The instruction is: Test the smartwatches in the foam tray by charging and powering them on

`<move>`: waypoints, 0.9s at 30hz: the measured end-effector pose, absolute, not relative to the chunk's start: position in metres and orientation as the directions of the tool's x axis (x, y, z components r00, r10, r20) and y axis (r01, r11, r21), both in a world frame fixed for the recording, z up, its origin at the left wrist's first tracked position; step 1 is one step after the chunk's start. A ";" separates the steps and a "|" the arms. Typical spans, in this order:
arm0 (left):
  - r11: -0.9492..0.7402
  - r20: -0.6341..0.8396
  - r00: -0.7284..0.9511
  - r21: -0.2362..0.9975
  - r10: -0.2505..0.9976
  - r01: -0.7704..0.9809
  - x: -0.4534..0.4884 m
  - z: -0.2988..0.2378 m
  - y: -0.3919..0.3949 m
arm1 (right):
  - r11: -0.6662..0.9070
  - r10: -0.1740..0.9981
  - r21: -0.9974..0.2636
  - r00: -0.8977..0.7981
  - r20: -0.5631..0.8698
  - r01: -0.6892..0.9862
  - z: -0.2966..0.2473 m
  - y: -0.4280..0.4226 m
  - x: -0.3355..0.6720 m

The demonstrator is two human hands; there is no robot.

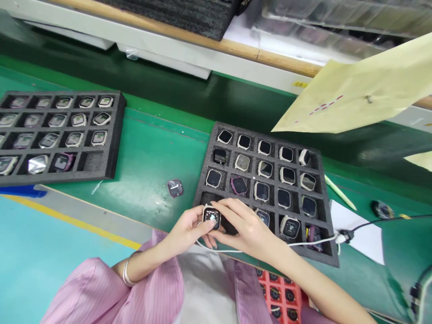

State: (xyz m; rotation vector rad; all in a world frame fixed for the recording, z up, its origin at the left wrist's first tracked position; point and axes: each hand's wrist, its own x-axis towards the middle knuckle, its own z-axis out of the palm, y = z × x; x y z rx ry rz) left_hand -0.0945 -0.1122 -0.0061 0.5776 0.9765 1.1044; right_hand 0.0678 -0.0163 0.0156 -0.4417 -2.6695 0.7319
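Note:
A smartwatch case point(210, 213) without a strap is held between both hands, its screen lit with small text and icons. My left hand point(189, 231) grips it from the left, the thumb resting on the lower screen. My right hand point(245, 225) holds its right and upper edge with closed fingers. Beneath the hands lies a dark foam tray point(266, 132) with watch cases in its compartments; my hands hide part of its front row. A white cable point(310, 243) runs across the tray and under my hands. Left of the tray, a purple watch case point(175, 187) lies on the green bench.
A second foam tray point(116, 135) of watch cases stands at the left. To the right are white paper point(369, 238), a pale green pen-like stick point(340, 192) and a dark round object point(382, 209). Yellow paper point(357, 90) hangs above. A red tray point(282, 292) sits below the bench edge.

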 end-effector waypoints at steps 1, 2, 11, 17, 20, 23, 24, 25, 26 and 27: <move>0.374 -0.359 0.125 0.802 0.925 -0.466 -0.094 -0.007 -0.113 | 0.824 0.378 -0.527 -0.895 0.237 0.209 0.016 -0.017 0.068; 0.376 -0.358 0.130 0.805 0.925 -0.458 -0.094 -0.007 -0.113 | 0.828 0.378 -0.520 -0.895 0.239 0.211 0.016 -0.018 0.068; 0.412 -0.352 0.242 0.868 0.904 -0.278 -0.088 -0.014 -0.125 | 0.733 0.476 -0.650 -0.834 0.279 0.200 0.018 -0.013 0.083; 0.271 -0.171 0.251 0.853 0.953 -0.446 -0.082 -0.005 -0.123 | 0.731 0.608 -0.507 -0.773 0.179 0.457 0.014 -0.008 0.118; 0.043 0.037 0.145 0.860 0.989 -0.508 -0.074 0.007 -0.116 | 0.758 0.582 -0.503 -0.778 0.234 0.416 0.016 -0.032 0.123; -0.134 0.184 0.165 0.952 0.969 -0.275 -0.071 0.025 -0.106 | 0.632 0.576 -0.695 -0.808 0.125 0.343 0.024 -0.062 0.128; -0.163 0.197 0.221 0.974 0.955 -0.160 -0.073 0.032 -0.103 | 0.555 0.586 -0.757 -0.808 0.061 0.345 0.026 -0.069 0.132; -0.190 0.196 0.289 0.981 0.937 -0.052 -0.076 0.037 -0.102 | 0.473 0.590 -0.804 -0.807 -0.014 0.360 0.029 -0.071 0.138; -0.218 0.191 0.352 0.975 0.917 0.040 -0.081 0.041 -0.101 | 0.399 0.596 -0.830 -0.798 -0.088 0.389 0.032 -0.070 0.147; -0.251 0.188 0.391 0.961 0.901 0.116 -0.088 0.042 -0.101 | 0.335 0.612 -0.837 -0.775 -0.155 0.433 0.036 -0.065 0.159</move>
